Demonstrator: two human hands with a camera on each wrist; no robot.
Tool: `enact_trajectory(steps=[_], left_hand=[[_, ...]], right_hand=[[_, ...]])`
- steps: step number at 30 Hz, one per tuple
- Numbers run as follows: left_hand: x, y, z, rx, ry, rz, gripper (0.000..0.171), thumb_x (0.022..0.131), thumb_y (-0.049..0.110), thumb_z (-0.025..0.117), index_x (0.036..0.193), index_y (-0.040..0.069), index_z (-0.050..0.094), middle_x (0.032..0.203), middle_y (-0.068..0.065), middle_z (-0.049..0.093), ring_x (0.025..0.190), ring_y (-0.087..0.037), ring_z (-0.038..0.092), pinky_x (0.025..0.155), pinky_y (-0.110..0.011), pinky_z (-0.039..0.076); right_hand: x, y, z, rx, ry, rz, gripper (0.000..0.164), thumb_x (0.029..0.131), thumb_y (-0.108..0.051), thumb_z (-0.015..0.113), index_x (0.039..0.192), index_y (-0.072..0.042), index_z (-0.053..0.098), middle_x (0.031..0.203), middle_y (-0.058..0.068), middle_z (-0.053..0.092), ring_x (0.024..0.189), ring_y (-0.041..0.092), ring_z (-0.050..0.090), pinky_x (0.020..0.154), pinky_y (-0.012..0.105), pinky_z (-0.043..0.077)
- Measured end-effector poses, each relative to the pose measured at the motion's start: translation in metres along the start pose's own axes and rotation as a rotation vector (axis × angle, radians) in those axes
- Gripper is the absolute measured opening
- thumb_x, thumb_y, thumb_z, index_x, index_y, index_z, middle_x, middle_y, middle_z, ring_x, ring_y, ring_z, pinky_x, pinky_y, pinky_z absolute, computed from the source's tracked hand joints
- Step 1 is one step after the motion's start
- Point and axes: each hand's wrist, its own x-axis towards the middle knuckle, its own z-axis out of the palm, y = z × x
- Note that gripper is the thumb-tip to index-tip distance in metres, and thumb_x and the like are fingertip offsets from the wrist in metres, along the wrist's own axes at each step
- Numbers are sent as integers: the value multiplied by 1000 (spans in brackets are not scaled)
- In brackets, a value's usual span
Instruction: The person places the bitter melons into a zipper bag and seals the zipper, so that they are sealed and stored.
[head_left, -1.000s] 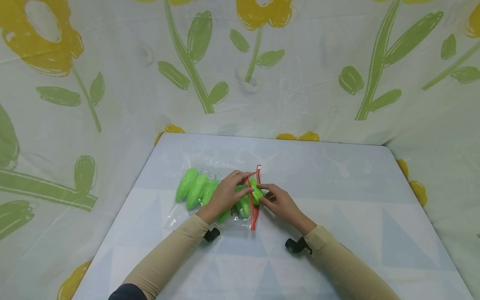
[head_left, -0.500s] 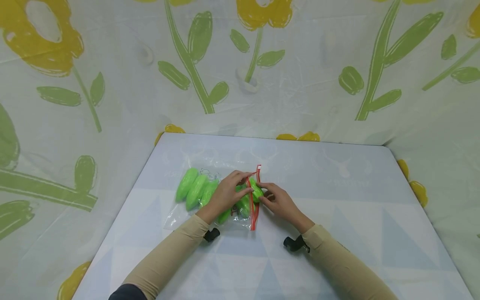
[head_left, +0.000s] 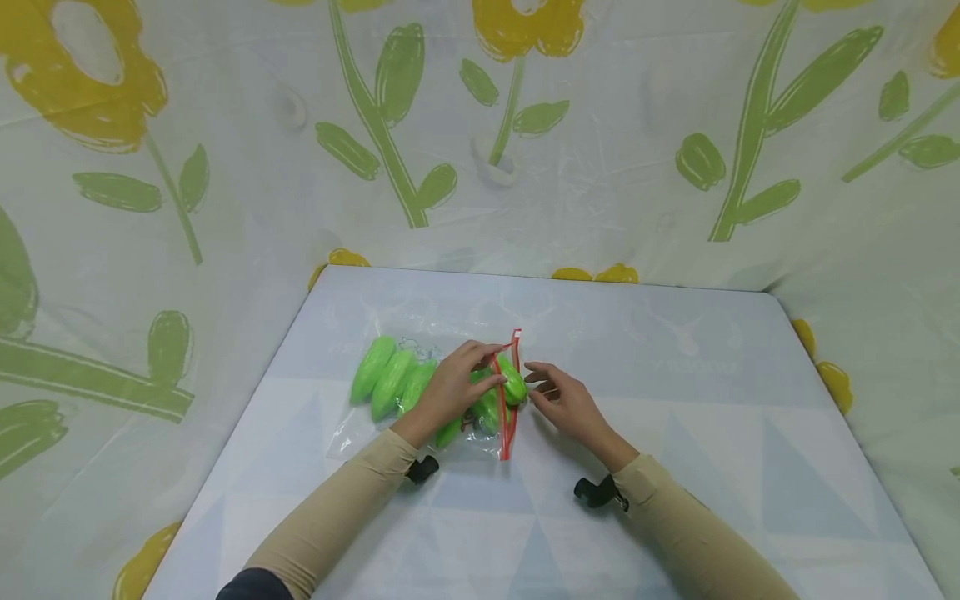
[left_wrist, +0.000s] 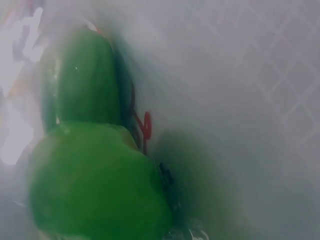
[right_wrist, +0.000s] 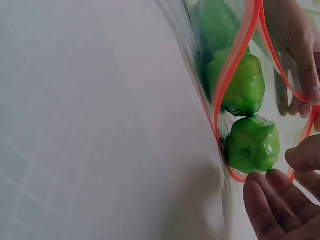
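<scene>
A clear zip bag (head_left: 352, 433) with a red-edged mouth lies on the table. Inside it are several long, glossy green vegetables (head_left: 390, 383) that look like cucumbers. My left hand (head_left: 452, 385) pinches the bag's red edge and keeps the mouth apart. One green vegetable (head_left: 514, 387) rests in that mouth, its blunt lobed end (right_wrist: 252, 145) showing in the right wrist view. Just to the right of it is my right hand (head_left: 566, 406), fingers loosely bent, holding nothing. A blurred green vegetable (left_wrist: 95, 185) fills much of the left wrist view.
The table (head_left: 675, 508) has a pale pattern of blue triangles. Behind and beside it hang white curtains (head_left: 600, 192) printed with yellow flowers and green leaves. A small black camera (head_left: 597, 492) is worn at the right wrist.
My right hand has let go of the green vegetable at the bag's mouth and drawn back slightly to the right. My left hand keeps its grip on the bag's edge.
</scene>
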Motion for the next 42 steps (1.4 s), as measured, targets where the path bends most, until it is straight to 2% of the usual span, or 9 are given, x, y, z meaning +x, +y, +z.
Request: enact_trajectory(steps=[5, 14, 27, 34, 42], left_hand=[[0, 0, 0, 4, -2, -2, 50, 93, 27, 76, 138, 10, 62, 120, -4, 64, 106, -17, 67, 93, -27, 56], [0, 0, -3, -35, 1, 30, 48, 93, 19, 76, 137, 6, 62, 121, -15, 64, 106, -22, 67, 93, -29, 57], [-1, 0, -3, -11, 3, 23, 48, 93, 20, 77, 137, 7, 62, 118, -9, 65, 104, -20, 67, 93, -30, 57], [-1, 1, -4, 1, -1, 19, 47, 93, 20, 76, 137, 7, 62, 117, -6, 64, 104, -19, 67, 93, -29, 57], [0, 1, -4, -5, -2, 22, 48, 93, 22, 77, 137, 8, 62, 119, -7, 64, 106, -20, 67, 93, -30, 57]], right_hand=[[-1, 0, 1, 24, -10, -23, 47, 99, -8, 67, 144, -8, 53, 121, 11, 69, 104, 27, 70, 89, 42, 59], [-1, -5, 0, 79, -53, -44, 47, 98, -3, 65, 143, -4, 53, 115, 11, 71, 102, 25, 71, 90, 41, 59], [-2, -2, 0, 144, -74, -60, 48, 99, -2, 62, 146, -2, 50, 134, 20, 63, 112, 32, 68, 96, 48, 56], [-2, -5, 0, 132, -30, -38, 51, 97, -2, 65, 146, -3, 50, 133, 19, 63, 105, 29, 70, 90, 44, 59], [0, -3, 3, 161, -47, -69, 58, 96, 3, 59, 151, -1, 40, 137, 23, 58, 103, 28, 72, 89, 43, 59]])
